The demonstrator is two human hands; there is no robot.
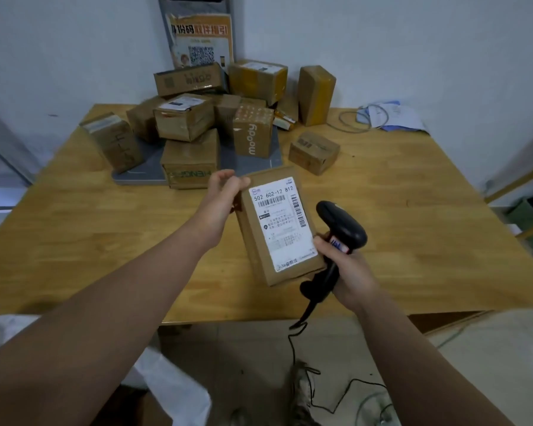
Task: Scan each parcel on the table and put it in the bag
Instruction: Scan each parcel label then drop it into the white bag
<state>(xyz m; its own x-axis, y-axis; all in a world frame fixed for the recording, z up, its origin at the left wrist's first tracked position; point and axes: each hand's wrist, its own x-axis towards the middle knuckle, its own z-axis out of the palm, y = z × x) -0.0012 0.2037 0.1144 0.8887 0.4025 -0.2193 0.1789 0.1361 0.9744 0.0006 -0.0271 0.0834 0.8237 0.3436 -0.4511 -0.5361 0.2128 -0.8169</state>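
Over the tabletop's near edge: a flat brown parcel (277, 229) is held up, tilted, with its white shipping label and barcodes facing the camera.
Left hand (220, 195): closed on the parcel's upper left corner, thumb on the labelled face, fingers curled behind the edge.
Right hand (342, 265): wrapped tightly round the handle of a black barcode scanner (340, 226), with the knuckles just against the parcel's lower right edge.
Scanner: its head stands just beside the right side of the label, and its black cable (302, 358) hangs down past the near edge to the floor.
Parcel and hands: it lies between the two hands, carried by the left one alone.
Far edge of the tabletop (413, 241): a pile of brown parcels (185, 118), some resting on a grey platform (142, 167).
Lone small box (314, 152): right of the pile, apart from it.
Far right corner: loose papers (394, 116) and a grey cord.
Below the near left corner: a white bag (173, 388) on the floor.
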